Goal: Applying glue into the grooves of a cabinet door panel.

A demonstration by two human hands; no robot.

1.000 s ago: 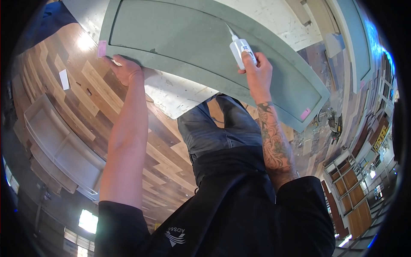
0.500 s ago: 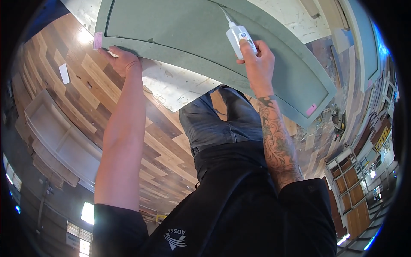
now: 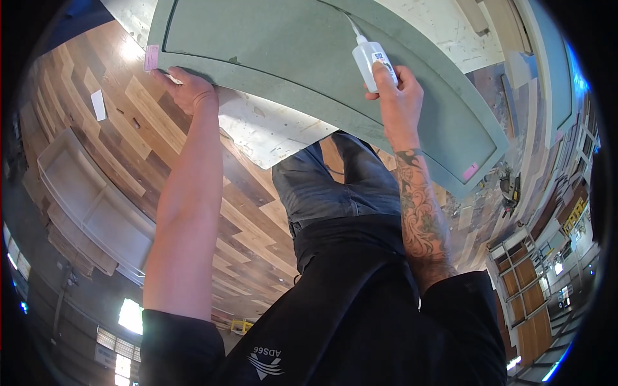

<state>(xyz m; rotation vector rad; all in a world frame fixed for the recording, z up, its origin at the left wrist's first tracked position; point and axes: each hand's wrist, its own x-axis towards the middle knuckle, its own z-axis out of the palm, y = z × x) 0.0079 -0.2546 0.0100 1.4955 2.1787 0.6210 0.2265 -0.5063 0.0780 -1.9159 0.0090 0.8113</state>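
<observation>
A large green framed panel (image 3: 270,45) with a recessed middle lies in front of me; its long edges look curved in this view. My left hand (image 3: 191,92) grips its near edge by the left corner, next to a pink label (image 3: 151,58). In my right hand (image 3: 400,106) is a white squeeze glue bottle (image 3: 368,55), held tilted over the panel. The bottle's thin nozzle points away from me, its tip at the groove along the panel's far frame. Whether any glue is coming out is too small to tell.
Beneath the panel is a white, stained work surface (image 3: 273,132). A second green panel (image 3: 552,71) stands at the far right. On the wood-plank floor are a white card (image 3: 98,105), a pale shelf-like piece (image 3: 96,199) at left and a dark power tool (image 3: 510,190) at right.
My right hand and the glue bottle have shifted slightly right and nearer to me, the nozzle tip moving along the groove. My left hand keeps its hold on the panel.
</observation>
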